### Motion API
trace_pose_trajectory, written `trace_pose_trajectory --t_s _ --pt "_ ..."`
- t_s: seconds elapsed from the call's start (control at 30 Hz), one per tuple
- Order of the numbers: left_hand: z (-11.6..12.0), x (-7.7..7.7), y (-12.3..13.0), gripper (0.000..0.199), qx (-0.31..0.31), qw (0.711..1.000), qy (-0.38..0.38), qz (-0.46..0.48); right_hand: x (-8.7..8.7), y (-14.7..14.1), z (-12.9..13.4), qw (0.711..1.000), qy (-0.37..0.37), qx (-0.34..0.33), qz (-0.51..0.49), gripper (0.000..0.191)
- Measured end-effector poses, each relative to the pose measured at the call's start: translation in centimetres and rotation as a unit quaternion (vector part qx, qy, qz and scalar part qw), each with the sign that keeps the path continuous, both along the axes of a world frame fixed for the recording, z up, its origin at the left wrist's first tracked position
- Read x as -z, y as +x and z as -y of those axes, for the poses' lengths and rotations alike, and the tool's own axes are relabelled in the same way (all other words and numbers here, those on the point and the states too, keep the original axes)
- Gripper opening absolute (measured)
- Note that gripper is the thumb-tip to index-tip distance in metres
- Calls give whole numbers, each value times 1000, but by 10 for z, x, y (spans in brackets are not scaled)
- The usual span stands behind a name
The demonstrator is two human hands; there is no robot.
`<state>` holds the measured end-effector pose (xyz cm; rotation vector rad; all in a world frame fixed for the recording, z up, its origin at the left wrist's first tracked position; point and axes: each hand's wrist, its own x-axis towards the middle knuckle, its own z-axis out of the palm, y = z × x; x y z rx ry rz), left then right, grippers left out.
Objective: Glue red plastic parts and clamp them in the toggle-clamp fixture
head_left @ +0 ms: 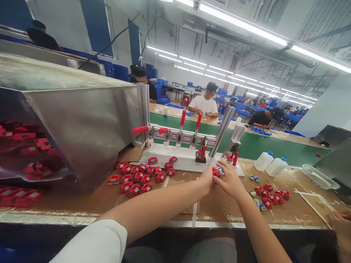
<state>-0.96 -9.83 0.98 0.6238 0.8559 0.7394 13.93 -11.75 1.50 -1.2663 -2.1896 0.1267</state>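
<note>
A red plastic part (216, 172) with a small blue-and-white piece (221, 170) at its right end sits between my two hands, above the bench. My left hand (206, 179) is closed on the red part from the left, its fingertips mostly hidden behind the hand. From the right, my right hand (229, 179) has its thumb and fingers around the same part, at the end with the blue-and-white piece. Just beyond my hands stands a white fixture base (186, 162) with red-handled toggle clamps (197, 121). One small clamp (203, 152) is mounted on a black block.
Several red parts (134, 178) lie left of my arms; another group (270, 196) lies right, beside small blue-and-white pieces (255, 178). A metal bin (90, 128) takes up the left. Two bottles (263, 161) and a clear tray (319, 177) stand right. A neighbour's hand (341, 223) shows at far right.
</note>
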Motion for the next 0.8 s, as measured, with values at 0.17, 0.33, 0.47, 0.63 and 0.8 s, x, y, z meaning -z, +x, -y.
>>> trace_pose_trajectory --t_s 0.17,0.33,0.47,0.63,0.8 --pt "-3 -12 -1 91 186 979 57 -59 18 17 1 992 -62 9 -109 49" --pt "-19 -9 -15 85 230 878 285 -309 54 20 -8 940 -112 98 -309 41" --pt "-35 0 -16 75 147 757 530 -354 76 11 -22 782 -281 61 -553 56" --pt "-55 15 7 44 142 782 521 -311 76 11 -32 692 -393 34 -605 58" --pt "-75 29 26 49 137 824 474 -278 73 34 -41 744 -418 64 -517 74"
